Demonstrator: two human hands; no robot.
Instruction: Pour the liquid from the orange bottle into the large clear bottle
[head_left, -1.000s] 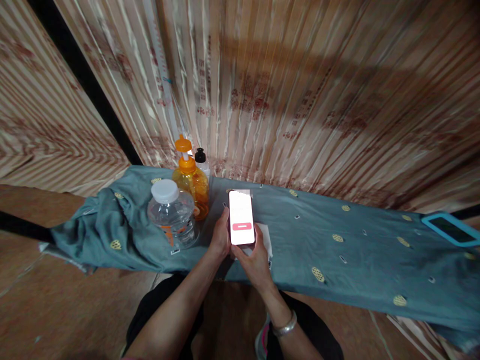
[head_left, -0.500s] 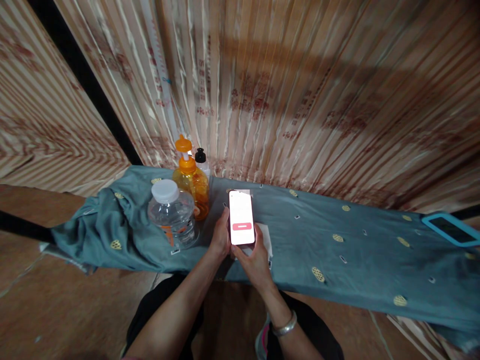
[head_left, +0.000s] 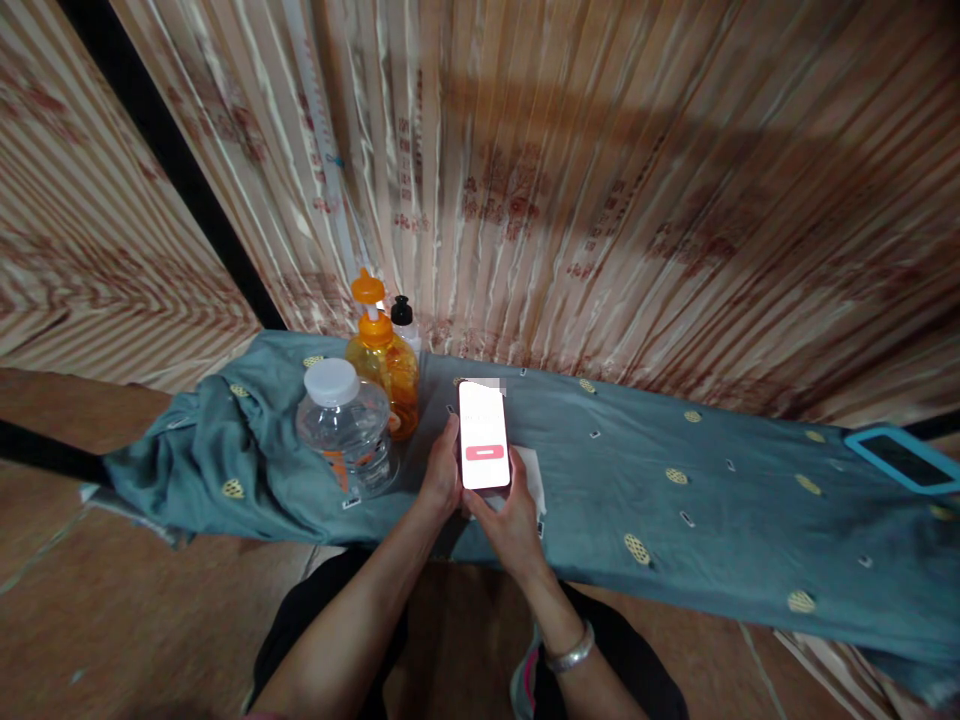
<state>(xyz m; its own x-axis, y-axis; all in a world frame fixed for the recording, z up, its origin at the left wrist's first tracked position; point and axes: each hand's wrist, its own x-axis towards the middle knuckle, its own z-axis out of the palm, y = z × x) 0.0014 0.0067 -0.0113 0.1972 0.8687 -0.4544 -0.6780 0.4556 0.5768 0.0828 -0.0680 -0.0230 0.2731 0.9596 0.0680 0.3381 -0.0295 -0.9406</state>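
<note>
A phone (head_left: 484, 435) with a bright white screen and a pink bar is held upright over the teal cloth (head_left: 675, 500). My left hand (head_left: 441, 475) grips its left edge. My right hand (head_left: 510, 520) holds its lower right side, thumb near the screen's bottom edge. A silver bracelet (head_left: 570, 655) circles my right wrist. A white paper (head_left: 531, 475) lies on the cloth just behind the phone.
Left of the phone stand a clear plastic bottle (head_left: 346, 430) with a white cap, an orange pump bottle (head_left: 384, 360) and a small black-capped bottle (head_left: 403, 322). A blue-cased tablet (head_left: 904, 458) lies at the far right. A pleated curtain (head_left: 562, 180) hangs behind.
</note>
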